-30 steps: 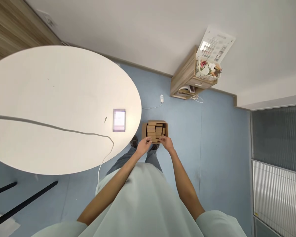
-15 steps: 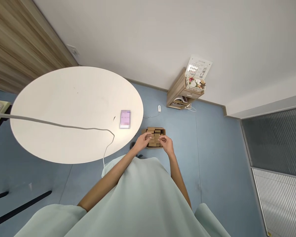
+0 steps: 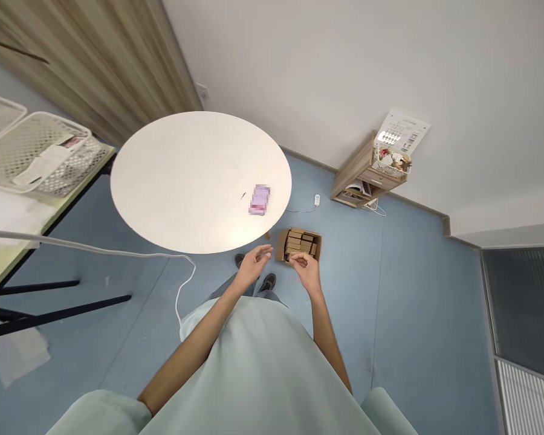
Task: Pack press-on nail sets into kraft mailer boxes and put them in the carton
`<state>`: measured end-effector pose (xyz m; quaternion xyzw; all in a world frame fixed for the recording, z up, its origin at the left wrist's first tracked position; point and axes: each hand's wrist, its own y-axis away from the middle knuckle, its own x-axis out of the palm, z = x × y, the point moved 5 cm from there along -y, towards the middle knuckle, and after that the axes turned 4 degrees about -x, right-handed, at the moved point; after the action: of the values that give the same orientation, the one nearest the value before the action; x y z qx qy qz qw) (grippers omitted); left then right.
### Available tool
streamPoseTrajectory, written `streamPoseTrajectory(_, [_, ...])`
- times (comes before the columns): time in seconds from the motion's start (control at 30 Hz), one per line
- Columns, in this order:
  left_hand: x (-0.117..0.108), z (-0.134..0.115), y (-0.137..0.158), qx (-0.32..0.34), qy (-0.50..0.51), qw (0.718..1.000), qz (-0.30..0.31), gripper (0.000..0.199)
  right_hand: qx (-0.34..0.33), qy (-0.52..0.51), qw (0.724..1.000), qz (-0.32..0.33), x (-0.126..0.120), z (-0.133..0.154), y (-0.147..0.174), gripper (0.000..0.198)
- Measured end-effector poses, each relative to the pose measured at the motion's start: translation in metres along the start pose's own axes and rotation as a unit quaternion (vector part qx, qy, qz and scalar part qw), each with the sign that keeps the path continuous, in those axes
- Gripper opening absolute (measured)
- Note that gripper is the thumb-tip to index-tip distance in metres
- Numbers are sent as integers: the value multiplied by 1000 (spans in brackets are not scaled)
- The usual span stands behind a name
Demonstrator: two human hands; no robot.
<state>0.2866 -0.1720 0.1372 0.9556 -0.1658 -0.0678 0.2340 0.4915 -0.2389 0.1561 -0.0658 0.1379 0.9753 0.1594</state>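
Note:
My left hand (image 3: pixel 254 266) hangs in the air over the floor beside my feet. Its fingers are stretched and the thumb stands apart, with nothing held. My right hand (image 3: pixel 308 272) is to its right, fingers loosely bent and apart, with no object visible in it. Just beyond the right hand, and partly covered by it, an open cardboard box (image 3: pixel 281 244) stands on the floor. Several small brown cartons (image 3: pixel 300 240) are packed inside it. The pixelated pinkish-purple item (image 3: pixel 260 200) lies on the white oval table (image 3: pixel 185 175).
A wooden cabinet (image 3: pixel 356 175) with a flower basket (image 3: pixel 392 162) stands against the wall. A white power strip (image 3: pixel 317 200) lies on the floor. Left, a desk edge (image 3: pixel 49 223) bears white mesh baskets (image 3: pixel 36 151). A white cable (image 3: pixel 118 252) runs from the left towards my clothing.
My view has shifted left, so the table and box appear further right and the desk baskets show. My hands, earlier over the box, now appear nearer me and left of it.

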Motion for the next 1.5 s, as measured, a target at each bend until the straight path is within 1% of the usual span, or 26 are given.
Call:
streamPoseTrajectory(0.1, [-16, -2, 9, 16, 26, 999, -35, 49, -11, 16, 1000, 25, 15, 6, 5, 22])
streamPoseTrajectory(0.23, [-38, -4, 16, 36, 55, 996, -56, 48, -24, 33, 998, 54, 37, 19, 7, 23])
streamPoseTrajectory(0.37, [-71, -7, 24, 44, 77, 994, -71, 47, -31, 47, 996, 66, 67, 37, 7, 26])
streamPoseTrajectory(0.43, [-95, -8, 30, 49, 85, 992, -79, 46, -40, 52, 995, 73, 89, 48, 9, 25])
streamPoseTrajectory(0.53, [-142, -6, 42, 56, 96, 988, -104, 46, -53, 65, 992, 90, 131, 66, 12, 24])
streamPoseTrajectory(0.73, [-250, 8, 65, 69, 119, 976, -167, 45, -74, 88, 983, 146, 240, 96, 22, 21])
streamPoseTrajectory(0.87, [-311, 19, 80, 70, 148, 966, -200, 43, -82, 96, 979, 160, 304, 109, 31, 18])
streamPoseTrajectory(0.97, [-343, 26, 88, 60, 173, 957, -223, 43, -74, 95, 978, 171, 341, 115, 38, 19])
streamPoseTrajectory(1.13, [-380, 32, 86, 56, 194, 948, -245, 42, -74, 106, 972, 199, 389, 122, 35, 20])
streamPoseTrajectory(1.3, [-420, 32, 71, 42, 185, 946, -263, 42, -74, 106, 968, 215, 429, 128, 11, 19])
streamPoseTrajectory(1.4, [-451, 23, 64, 46, 165, 945, -280, 42, -65, 95, 967, 225, 453, 132, -7, 21])
streamPoseTrajectory(1.5, [-487, 9, 55, 44, 149, 939, -306, 45, -66, 84, 965, 240, 479, 142, -26, 22])
